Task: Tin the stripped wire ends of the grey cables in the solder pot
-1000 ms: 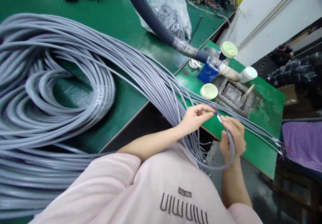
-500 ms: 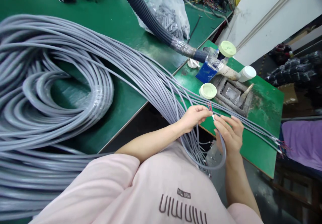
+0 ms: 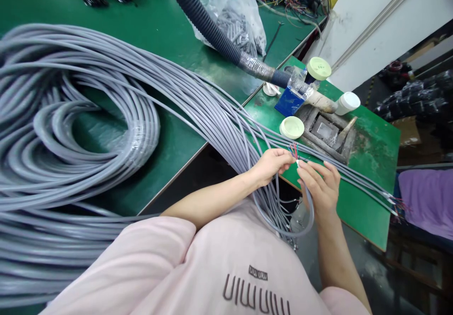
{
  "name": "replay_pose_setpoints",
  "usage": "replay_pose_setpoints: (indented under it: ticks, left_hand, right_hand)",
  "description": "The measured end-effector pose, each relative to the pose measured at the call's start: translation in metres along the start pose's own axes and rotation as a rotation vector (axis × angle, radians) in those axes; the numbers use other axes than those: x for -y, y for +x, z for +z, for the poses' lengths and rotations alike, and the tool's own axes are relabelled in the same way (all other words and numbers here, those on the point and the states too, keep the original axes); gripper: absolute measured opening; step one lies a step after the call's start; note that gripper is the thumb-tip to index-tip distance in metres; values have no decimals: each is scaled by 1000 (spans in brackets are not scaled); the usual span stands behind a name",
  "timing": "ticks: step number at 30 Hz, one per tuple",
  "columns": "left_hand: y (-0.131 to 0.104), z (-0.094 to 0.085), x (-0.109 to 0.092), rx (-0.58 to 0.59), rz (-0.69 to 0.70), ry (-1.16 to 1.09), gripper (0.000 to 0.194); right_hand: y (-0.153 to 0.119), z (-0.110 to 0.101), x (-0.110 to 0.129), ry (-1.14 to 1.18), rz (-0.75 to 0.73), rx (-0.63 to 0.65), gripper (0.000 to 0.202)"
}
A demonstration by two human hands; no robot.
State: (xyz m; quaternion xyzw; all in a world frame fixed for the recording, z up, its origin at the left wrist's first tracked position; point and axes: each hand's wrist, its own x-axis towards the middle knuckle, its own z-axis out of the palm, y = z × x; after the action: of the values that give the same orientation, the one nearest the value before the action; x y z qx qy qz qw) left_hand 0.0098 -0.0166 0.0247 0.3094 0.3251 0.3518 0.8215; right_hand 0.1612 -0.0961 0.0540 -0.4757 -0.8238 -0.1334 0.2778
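Observation:
A grey cable point(image 3: 310, 211) curves up in a loop from beneath and ends between my hands. My right hand point(image 3: 321, 186) is closed around the cable just below its stripped end. Thin red, blue and other coloured wires point(image 3: 293, 149) fan out from that end above a small white section. My left hand point(image 3: 274, 166) pinches at the base of these wires, thumb and forefinger together; exactly which strands it grips is hidden. Under my hands runs a thick bundle of grey cables point(image 3: 212, 116), coming from a large coil point(image 3: 143, 133) on the left.
Behind my hands, a soldering pot point(image 3: 323, 131) sits on a green board point(image 3: 364, 211), with pale tubs point(image 3: 292, 127) and a blue box point(image 3: 289, 101) around it. A black hose point(image 3: 212, 27) crosses above. Finished-looking cable ends point(image 3: 391, 199) lie right, near a person in purple point(image 3: 428, 197).
Both hands have shifted slightly left with the cable end. The coloured wires now look more spread out above my left fingertips.

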Motion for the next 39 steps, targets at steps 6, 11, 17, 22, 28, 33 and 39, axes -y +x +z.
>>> replay_pose_setpoints:
  ticks: [6,11,17,22,28,33,39]
  left_hand:
    - [-1,3,2,2,-84,-164,17]
    - [-2,6,12,176,-273,-515,24]
    - [-2,2,12,139,-209,-378,21]
    - [-14,-9,-12,75,148,66,28]
    - [-16,-37,-42,-240,884,650,18]
    - [6,-64,-41,-413,1081,852,16]
    - [14,-72,-35,-401,1080,850,16]
  right_hand:
    - [-2,6,-1,-7,34,-34,31]
    - [-5,13,4,56,36,-151,31]
    - [-3,11,-3,180,175,-249,30]
    - [16,0,-23,192,321,-215,21]
    - [56,5,-54,227,512,-153,19]
    - [86,22,-81,287,533,-73,21]
    - [102,43,-93,180,481,52,21]
